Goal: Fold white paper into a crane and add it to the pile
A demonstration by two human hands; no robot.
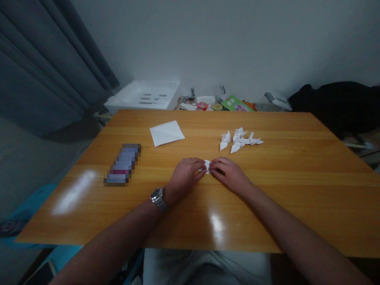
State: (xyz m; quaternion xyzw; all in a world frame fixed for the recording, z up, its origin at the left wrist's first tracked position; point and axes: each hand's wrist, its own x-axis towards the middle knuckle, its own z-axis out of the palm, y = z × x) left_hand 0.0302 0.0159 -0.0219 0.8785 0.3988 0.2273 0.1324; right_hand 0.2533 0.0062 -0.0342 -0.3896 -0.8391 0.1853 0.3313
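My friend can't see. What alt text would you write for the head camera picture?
The left hand and right hand pinch a small folded paper together on a wooden table. Folded paper cranes lie just beyond, with a white sheet to their left.

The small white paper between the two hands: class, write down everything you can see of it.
The small white paper is a folded piece, thin and creased, mostly hidden, so its full shape cannot be told. It sits at or just above the wooden table, near its middle, pinched on one side by the left hand and on the other by the right hand.
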